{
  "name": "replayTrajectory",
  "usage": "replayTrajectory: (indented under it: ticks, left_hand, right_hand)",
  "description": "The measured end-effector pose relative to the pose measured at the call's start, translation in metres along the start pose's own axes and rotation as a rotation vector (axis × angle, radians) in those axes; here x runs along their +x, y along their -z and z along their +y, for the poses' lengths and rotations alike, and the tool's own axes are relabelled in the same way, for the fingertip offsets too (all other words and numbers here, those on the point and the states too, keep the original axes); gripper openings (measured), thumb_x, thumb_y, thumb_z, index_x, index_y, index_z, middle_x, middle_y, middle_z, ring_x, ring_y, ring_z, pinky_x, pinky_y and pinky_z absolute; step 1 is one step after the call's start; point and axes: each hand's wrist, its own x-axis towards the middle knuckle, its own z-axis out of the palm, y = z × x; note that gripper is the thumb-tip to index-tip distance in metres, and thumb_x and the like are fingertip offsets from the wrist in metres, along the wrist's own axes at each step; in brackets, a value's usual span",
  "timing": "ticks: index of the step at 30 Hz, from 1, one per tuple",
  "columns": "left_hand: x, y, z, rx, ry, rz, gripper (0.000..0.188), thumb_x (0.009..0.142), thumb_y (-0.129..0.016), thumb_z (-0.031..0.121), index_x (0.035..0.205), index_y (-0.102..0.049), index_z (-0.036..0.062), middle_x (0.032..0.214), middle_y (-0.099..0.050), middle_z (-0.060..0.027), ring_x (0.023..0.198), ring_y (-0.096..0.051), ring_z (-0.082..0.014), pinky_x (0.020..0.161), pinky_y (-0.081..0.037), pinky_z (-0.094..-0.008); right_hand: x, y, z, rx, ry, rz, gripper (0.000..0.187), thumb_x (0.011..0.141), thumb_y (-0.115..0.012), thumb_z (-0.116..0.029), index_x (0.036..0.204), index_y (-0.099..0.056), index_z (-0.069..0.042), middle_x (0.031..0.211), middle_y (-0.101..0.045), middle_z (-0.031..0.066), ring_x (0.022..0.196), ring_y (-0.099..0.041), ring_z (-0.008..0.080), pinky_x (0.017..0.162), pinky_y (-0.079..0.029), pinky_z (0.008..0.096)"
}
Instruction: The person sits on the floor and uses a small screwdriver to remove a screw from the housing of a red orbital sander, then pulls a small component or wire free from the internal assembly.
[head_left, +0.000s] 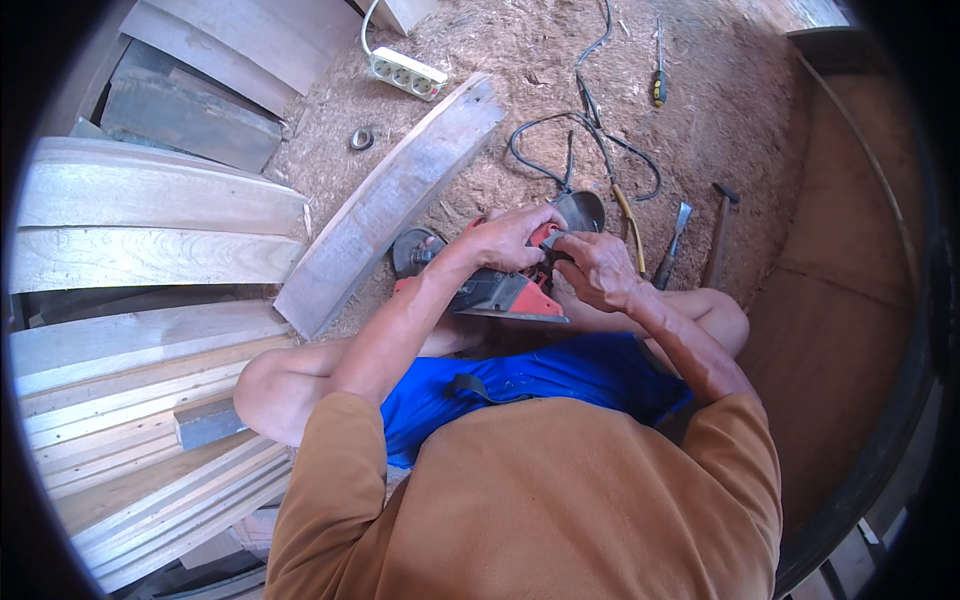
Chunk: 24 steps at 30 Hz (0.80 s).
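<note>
Left hand (508,238) grips the top of a red power saw (500,290) on the lap; right hand (597,270) pinches something small beside its blade guard (583,210).

Red power tool (500,292) mostly hidden under both hands; stacked planks (150,330) cut off at left edge.

A white power strip (407,73), screwdriver (659,88) and hammer (718,238) lie on sawdust.
</note>
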Motion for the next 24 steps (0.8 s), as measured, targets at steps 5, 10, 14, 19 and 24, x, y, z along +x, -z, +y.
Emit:
replayTrajectory:
  ticks: [5,10,14,19,24]
  left_hand:
    - [0.000,-0.003,0.001,0.033,0.006,0.032,0.058,0.079,-0.075,0.020,0.134,-0.058,0.0174,0.130,-0.065,-0.0158,0.131,-0.060,-0.0362,0.108,-0.046,-0.0493]
    - [-0.006,0.004,0.013,-0.004,0.028,0.024,0.058,0.082,-0.074,0.016,0.138,-0.058,0.0153,0.128,-0.067,-0.0151,0.123,-0.065,-0.0358,0.108,-0.048,-0.0472]
    - [-0.009,0.014,0.022,-0.026,0.072,-0.008,0.056,0.083,-0.071,0.014,0.138,-0.058,0.0165,0.122,-0.066,-0.0138,0.117,-0.066,-0.0335,0.103,-0.050,-0.0466]
    - [-0.008,0.008,0.010,0.036,-0.149,0.020,0.049,0.084,-0.067,0.011,0.133,-0.063,0.0162,0.120,-0.066,-0.0113,0.116,-0.065,-0.0313,0.099,-0.051,-0.0462]
    - [-0.005,0.006,0.008,-0.007,-0.127,0.027,0.035,0.086,-0.064,0.013,0.120,-0.070,0.0115,0.118,-0.065,-0.0128,0.116,-0.064,-0.0339,0.103,-0.050,-0.0451]
  right_hand:
    - [0.008,0.008,-0.011,0.030,-0.259,-0.149,0.028,0.091,-0.069,-0.026,0.110,-0.072,-0.006,0.101,-0.075,0.0210,0.093,-0.072,0.0417,0.080,-0.055,0.0544]
    - [0.021,0.024,-0.013,0.051,-0.323,-0.281,0.029,0.092,-0.071,-0.025,0.111,-0.070,-0.003,0.098,-0.075,0.0197,0.099,-0.071,0.0419,0.086,-0.053,0.0497]
    - [0.015,0.033,-0.005,0.165,-0.290,-0.212,0.029,0.090,-0.073,-0.019,0.114,-0.068,-0.003,0.101,-0.075,0.0204,0.101,-0.071,0.0418,0.086,-0.054,0.0501]
    - [-0.006,0.030,-0.006,-0.094,-0.058,-0.021,0.024,0.091,-0.072,-0.017,0.111,-0.067,-0.006,0.094,-0.070,0.0184,0.093,-0.069,0.0416,0.082,-0.052,0.0537]
    - [-0.015,0.018,-0.003,-0.068,-0.065,0.068,0.019,0.093,-0.071,-0.015,0.109,-0.066,-0.006,0.090,-0.066,0.0167,0.091,-0.067,0.0411,0.080,-0.051,0.0527]
